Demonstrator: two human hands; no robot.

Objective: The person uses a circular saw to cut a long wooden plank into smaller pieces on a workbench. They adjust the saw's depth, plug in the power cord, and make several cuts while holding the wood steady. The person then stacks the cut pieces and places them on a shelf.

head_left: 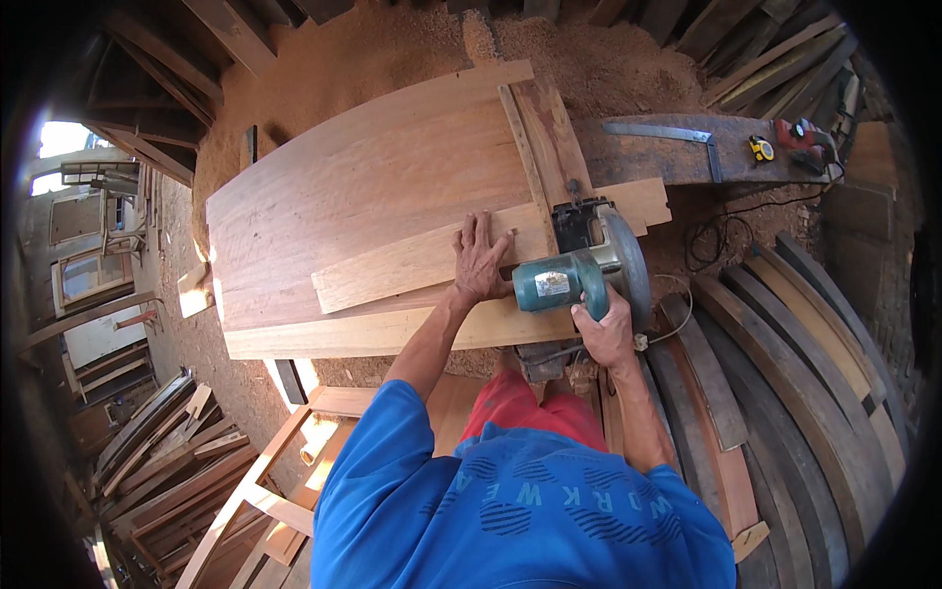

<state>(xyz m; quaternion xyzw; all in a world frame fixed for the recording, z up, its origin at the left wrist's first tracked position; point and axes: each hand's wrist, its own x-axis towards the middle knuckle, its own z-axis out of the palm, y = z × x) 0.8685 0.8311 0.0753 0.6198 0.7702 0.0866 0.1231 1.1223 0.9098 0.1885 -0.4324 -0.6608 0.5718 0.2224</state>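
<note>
A long pale board [378, 265] lies across a large reddish wooden panel [334, 187]. My left hand [480, 257] presses on the board with its fingers spread, just left of a green circular saw [545, 283]. My right hand [608, 329] is closed on the saw's rear handle. The saw stands over the board's right part, beside a narrow strip [522, 157] that runs crosswise over a wider plank [551, 128]. The blade's cutting edge is hidden by the guard.
A bench [648, 157] at the upper right holds a metal square [713, 157], a yellow tape measure [761, 147] and a red power tool [800, 147]. Cords [716, 240] hang below. Stacked timber [805, 383] fills the lower right; a wooden frame [275, 506] lies lower left. Sawdust [608, 59] covers the ground behind.
</note>
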